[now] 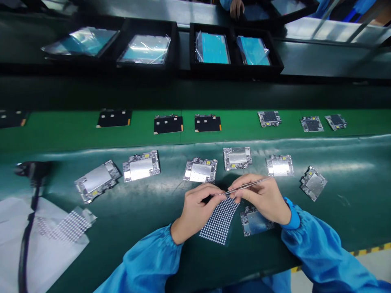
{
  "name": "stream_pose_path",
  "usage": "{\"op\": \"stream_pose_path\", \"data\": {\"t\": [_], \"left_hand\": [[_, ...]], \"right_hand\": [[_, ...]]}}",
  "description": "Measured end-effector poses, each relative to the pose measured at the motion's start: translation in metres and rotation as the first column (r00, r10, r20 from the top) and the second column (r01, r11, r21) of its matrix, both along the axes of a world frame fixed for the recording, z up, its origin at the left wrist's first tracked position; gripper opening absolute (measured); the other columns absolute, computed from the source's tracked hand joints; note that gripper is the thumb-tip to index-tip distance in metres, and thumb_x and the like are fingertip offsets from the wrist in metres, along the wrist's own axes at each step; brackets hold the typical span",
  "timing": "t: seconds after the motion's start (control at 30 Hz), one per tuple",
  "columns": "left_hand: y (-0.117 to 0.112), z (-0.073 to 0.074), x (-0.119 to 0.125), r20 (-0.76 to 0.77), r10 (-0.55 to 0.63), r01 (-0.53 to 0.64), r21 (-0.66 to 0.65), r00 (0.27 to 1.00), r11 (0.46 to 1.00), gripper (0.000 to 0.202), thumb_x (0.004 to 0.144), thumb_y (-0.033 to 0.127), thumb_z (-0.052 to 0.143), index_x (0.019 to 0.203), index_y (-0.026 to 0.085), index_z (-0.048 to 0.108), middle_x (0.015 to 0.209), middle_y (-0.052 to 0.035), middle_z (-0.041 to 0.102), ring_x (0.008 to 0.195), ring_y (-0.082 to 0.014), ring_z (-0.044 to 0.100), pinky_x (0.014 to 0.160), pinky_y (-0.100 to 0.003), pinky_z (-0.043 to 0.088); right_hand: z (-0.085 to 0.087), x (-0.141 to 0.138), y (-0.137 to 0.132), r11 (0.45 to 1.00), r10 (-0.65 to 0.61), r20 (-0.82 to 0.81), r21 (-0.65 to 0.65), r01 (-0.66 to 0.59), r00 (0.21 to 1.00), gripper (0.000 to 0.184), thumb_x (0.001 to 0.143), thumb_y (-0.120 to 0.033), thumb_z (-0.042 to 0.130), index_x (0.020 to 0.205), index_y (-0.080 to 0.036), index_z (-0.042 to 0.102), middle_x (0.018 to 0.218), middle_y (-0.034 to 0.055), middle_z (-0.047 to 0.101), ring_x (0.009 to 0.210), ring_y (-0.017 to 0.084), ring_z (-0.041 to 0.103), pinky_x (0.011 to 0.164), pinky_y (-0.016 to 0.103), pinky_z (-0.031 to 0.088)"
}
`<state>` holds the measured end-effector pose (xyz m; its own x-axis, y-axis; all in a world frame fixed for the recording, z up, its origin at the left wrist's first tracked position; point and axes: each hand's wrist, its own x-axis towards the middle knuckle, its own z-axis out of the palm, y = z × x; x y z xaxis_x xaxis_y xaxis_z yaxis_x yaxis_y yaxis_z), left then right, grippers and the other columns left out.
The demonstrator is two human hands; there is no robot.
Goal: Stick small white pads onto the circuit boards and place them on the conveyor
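My left hand (195, 207) pinches the top edge of a clear sheet of small white dots (220, 221) lying on the dark green mat. My right hand (265, 198) is closed around metal tweezers (244, 186), whose tips point left and meet the sheet's top edge beside my left fingers. A small circuit board (255, 221) lies on the mat just under my right wrist. Both sleeves are blue.
Several boards with silver shields (200, 171) lie in a row on the mat beyond my hands. More boards (168, 124) ride the green belt behind. Black trays of bagged blue panels (212, 48) sit farther back. White paper and a used dot sheet (69, 226) lie left; another person's hand (236, 8) is at top.
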<state>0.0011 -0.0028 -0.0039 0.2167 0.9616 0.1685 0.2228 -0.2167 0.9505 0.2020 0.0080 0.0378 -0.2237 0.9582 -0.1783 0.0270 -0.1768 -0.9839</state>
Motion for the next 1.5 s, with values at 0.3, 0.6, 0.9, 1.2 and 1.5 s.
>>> {"op": "stream_pose_path", "data": {"t": [0.3, 0.6, 0.9, 1.2, 1.5], "left_hand": [[0.001, 0.001, 0.0, -0.006, 0.007, -0.006, 0.019, 1.0, 1.0, 0.007, 0.087, 0.018, 0.073, 0.081, 0.02, 0.077, 0.076, -0.0028, 0.078, 0.068, -0.016, 0.073, 0.065, -0.028, 0.062], [0.001, 0.002, 0.0, -0.012, 0.009, -0.008, 0.021, 1.0, 1.0, 0.008, 0.086, 0.019, 0.073, 0.08, 0.02, 0.077, 0.076, -0.003, 0.078, 0.068, -0.0163, 0.073, 0.065, -0.028, 0.062], [0.004, 0.002, -0.003, -0.046, 0.01, -0.008, 0.058, 0.999, 0.998, 0.01, 0.087, 0.018, 0.072, 0.08, 0.022, 0.078, 0.076, -0.0009, 0.079, 0.068, -0.0157, 0.074, 0.065, -0.027, 0.063], [0.005, 0.0, -0.007, -0.053, 0.006, -0.001, 0.102, 0.999, 0.995, 0.01, 0.086, 0.016, 0.073, 0.08, 0.022, 0.078, 0.076, 0.0006, 0.078, 0.068, -0.0141, 0.074, 0.065, -0.023, 0.062], [0.005, 0.0, -0.006, -0.066, 0.013, -0.007, 0.094, 0.998, 0.996, 0.009, 0.086, 0.018, 0.073, 0.08, 0.022, 0.079, 0.076, 0.0003, 0.079, 0.069, -0.0151, 0.074, 0.065, -0.025, 0.062]], "right_hand": [[0.003, -0.003, 0.002, 1.0, -0.007, 0.02, 0.027, 0.006, 1.0, 0.014, 0.084, -0.021, 0.073, 0.072, -0.022, 0.079, 0.077, 0.0036, 0.077, 0.063, 0.016, 0.073, 0.055, 0.028, 0.063], [0.003, -0.005, 0.001, 0.999, 0.012, 0.053, 0.03, -0.013, 0.999, 0.018, 0.085, -0.025, 0.073, 0.068, -0.022, 0.079, 0.08, 0.0041, 0.078, 0.065, 0.016, 0.073, 0.058, 0.029, 0.064], [-0.011, 0.045, 0.026, 0.958, -0.287, 0.114, 0.035, 0.285, 0.951, 0.007, 0.081, -0.025, 0.076, 0.08, -0.019, 0.076, 0.065, 0.0023, 0.075, 0.054, 0.016, 0.071, 0.055, 0.03, 0.062], [-0.039, 0.056, 0.042, 0.923, -0.378, 0.094, -0.038, 0.383, 0.921, 0.024, 0.073, -0.031, 0.08, 0.084, -0.016, 0.065, 0.059, 0.0018, 0.072, 0.052, 0.017, 0.07, 0.05, 0.029, 0.061], [-0.043, 0.053, 0.044, 0.927, -0.368, 0.1, -0.042, 0.373, 0.925, 0.025, 0.073, -0.032, 0.079, 0.082, -0.016, 0.062, 0.06, 0.0022, 0.07, 0.056, 0.018, 0.072, 0.051, 0.029, 0.061]]}}
